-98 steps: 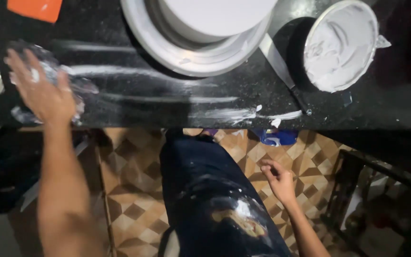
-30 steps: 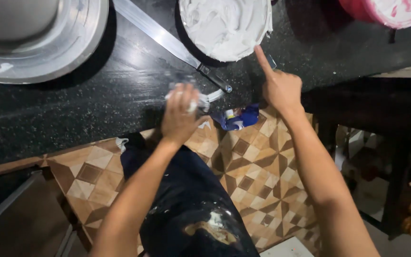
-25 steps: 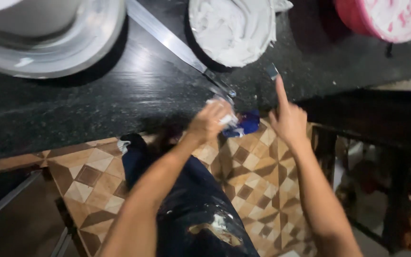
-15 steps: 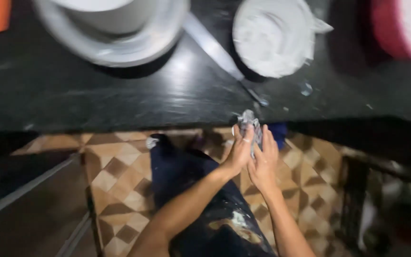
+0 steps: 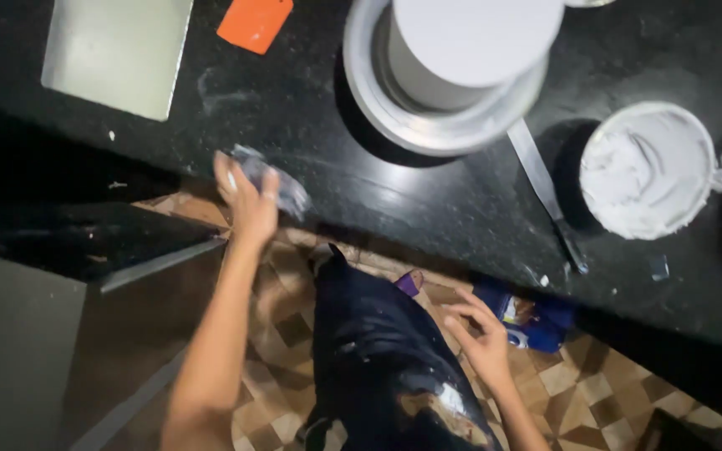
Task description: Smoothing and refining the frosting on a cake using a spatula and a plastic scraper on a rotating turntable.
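Head view, looking down.

Item: left hand point(image 5: 248, 200), fingers closed on a crumpled wad of clear wrap point(image 5: 273, 185) (smeared white, blurred), held at the near edge of the black desk point(image 5: 294, 117). Step judged in hand: wiping the desk with the wad; the next move would call for pressing it flat and sweeping along the bare stretch.

Item: right hand point(image 5: 486, 342), fingers loosely apart and empty, hung below the desk edge above the patterned floor point(image 5: 578, 401).

Open room: bare desk is seen between the pale flat board point(image 5: 119, 50) and the turntable with white cake point(image 5: 453, 75). An orange scraper point(image 5: 254, 21) lies behind. To the right, well apart, a long spatula point(image 5: 545, 188) and a bowl of white cream point(image 5: 649, 171) are set near the edge.
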